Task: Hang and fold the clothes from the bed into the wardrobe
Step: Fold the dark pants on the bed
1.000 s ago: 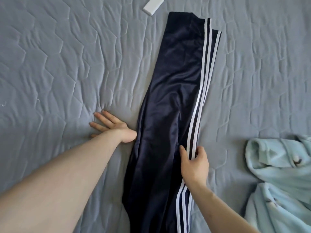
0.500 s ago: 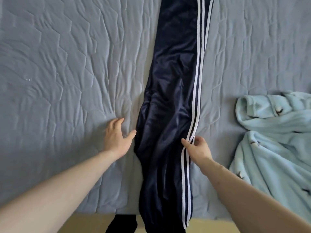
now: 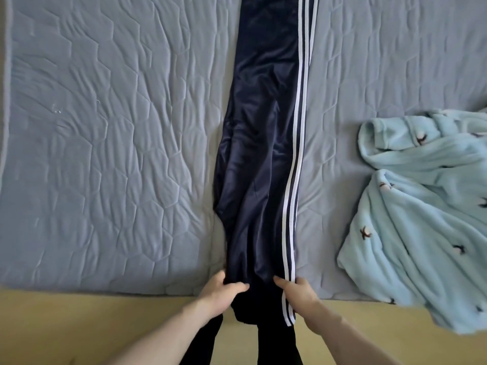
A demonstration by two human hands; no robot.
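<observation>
Navy track trousers [image 3: 263, 143] with white side stripes lie stretched lengthwise down the middle of the grey quilted bed [image 3: 105, 154], their near end hanging over the bed's front edge. My left hand [image 3: 224, 288] grips the left side of that near end, thumb on top of the fabric. On the striped right side, my right hand [image 3: 295, 288] pinches the same end. The far end of the trousers runs out of the top of the view.
A light blue fleece garment [image 3: 421, 206] with small dark bird marks lies crumpled at the right, partly over the bed's front edge. Yellowish floor [image 3: 79, 325] shows below the bed. My dark-clad legs [image 3: 274, 346] stand against the edge.
Both hands slid down the trousers from the middle to the near end at the bed's edge. My left hand, earlier flat on the quilt, now grips the fabric. The view pulled back.
</observation>
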